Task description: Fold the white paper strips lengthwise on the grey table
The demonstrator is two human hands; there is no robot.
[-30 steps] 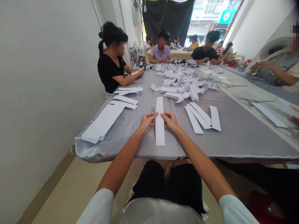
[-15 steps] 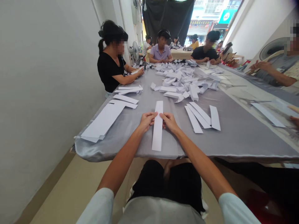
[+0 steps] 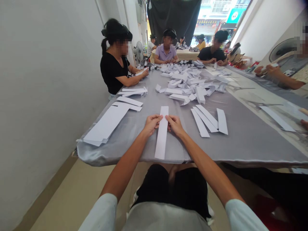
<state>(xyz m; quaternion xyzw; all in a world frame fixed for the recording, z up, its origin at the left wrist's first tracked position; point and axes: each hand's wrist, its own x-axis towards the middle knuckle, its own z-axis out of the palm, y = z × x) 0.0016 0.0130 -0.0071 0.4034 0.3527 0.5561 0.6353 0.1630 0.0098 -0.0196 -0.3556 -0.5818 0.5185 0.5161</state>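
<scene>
A long white paper strip (image 3: 162,138) lies lengthwise on the grey tablecloth (image 3: 243,141), its near end at the table's front edge. My left hand (image 3: 151,124) pinches its left edge near the far third. My right hand (image 3: 175,124) pinches the right edge opposite. Both hands have fingers curled closed on the strip.
Three loose strips (image 3: 209,120) lie just right of my hands. A stack of white sheets (image 3: 106,125) and more strips sit at the left. A heap of folded paper pieces (image 3: 187,84) fills the table's middle. Other people sit round the table's far and right sides.
The strip has slid toward me; its near end now reaches the table's front edge and it tilts slightly left. My hands keep their grip in about the same place.
</scene>
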